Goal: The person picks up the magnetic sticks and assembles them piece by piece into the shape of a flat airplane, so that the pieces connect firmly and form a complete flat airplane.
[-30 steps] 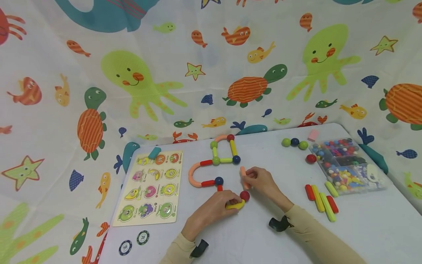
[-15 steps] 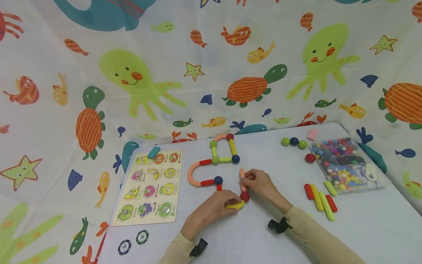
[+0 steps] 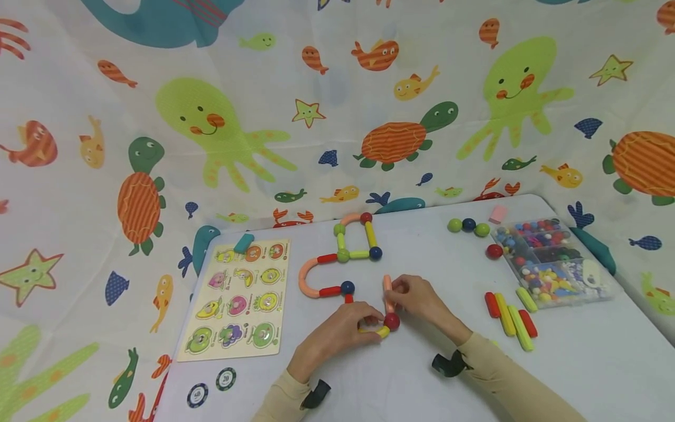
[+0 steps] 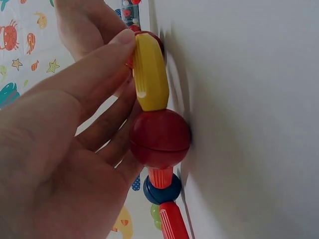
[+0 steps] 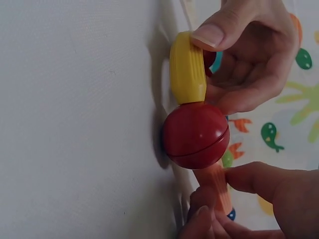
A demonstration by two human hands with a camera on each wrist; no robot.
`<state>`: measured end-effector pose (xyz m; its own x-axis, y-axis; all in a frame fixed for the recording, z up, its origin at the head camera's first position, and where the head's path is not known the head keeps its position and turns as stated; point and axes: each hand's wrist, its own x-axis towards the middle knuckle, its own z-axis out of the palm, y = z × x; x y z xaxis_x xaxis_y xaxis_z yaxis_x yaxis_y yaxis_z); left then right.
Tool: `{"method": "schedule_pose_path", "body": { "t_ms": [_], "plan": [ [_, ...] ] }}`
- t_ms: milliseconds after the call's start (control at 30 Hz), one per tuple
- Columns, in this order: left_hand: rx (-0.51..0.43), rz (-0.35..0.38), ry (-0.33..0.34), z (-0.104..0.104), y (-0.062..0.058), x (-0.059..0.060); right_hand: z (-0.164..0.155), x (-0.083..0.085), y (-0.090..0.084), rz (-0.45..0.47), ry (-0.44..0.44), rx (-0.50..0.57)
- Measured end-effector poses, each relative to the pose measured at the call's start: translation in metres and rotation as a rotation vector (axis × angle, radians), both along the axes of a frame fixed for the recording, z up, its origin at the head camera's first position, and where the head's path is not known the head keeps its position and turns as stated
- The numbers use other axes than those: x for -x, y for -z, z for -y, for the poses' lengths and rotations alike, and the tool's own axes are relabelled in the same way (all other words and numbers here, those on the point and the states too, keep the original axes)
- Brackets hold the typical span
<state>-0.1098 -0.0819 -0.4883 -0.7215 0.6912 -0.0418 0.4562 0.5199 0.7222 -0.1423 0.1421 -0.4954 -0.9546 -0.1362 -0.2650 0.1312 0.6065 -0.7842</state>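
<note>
A chain of magnetic sticks and balls [image 3: 345, 255] lies mid-table. At its near end my left hand [image 3: 369, 323] pinches a curved yellow stick [image 3: 381, 332] between a hidden red ball and a second red ball [image 3: 391, 321]. The left wrist view shows that yellow stick [image 4: 149, 74], the near red ball [image 4: 160, 137], a short red piece and a blue ball [image 4: 162, 191] in line. My right hand [image 3: 396, 288] pinches an orange stick [image 3: 387, 290] whose lower end meets the red ball [image 5: 195, 134]. Its fingertips [image 5: 264, 184] grip the orange stick [image 5: 217, 186].
A fruit puzzle board [image 3: 237, 299] lies left, with two poker chips [image 3: 227, 379] near the front edge. On the right are a clear bead box [image 3: 554, 261], loose sticks [image 3: 508, 313], three joined balls [image 3: 468, 225] and a lone red ball [image 3: 494, 251].
My right hand has brought the orange stick down and left until its end meets the red ball. The left hand has stayed on the yellow stick.
</note>
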Motion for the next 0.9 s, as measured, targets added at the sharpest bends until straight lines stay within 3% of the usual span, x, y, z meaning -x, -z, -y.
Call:
{"method": "schedule_pose_path", "body": {
  "t_ms": [333, 700, 900],
  "plan": [
    [-0.065, 0.068, -0.039, -0.001, -0.003, 0.003, -0.002, -0.001, 0.0, -0.036, -0.031, -0.033],
    [-0.051, 0.011, -0.141, -0.005, -0.012, 0.013, -0.009, -0.001, -0.001, -0.078, -0.032, -0.054],
    [-0.051, 0.008, -0.148, -0.008, -0.008, 0.017, -0.038, 0.004, -0.004, -0.126, 0.022, -0.076]
  ]
}}
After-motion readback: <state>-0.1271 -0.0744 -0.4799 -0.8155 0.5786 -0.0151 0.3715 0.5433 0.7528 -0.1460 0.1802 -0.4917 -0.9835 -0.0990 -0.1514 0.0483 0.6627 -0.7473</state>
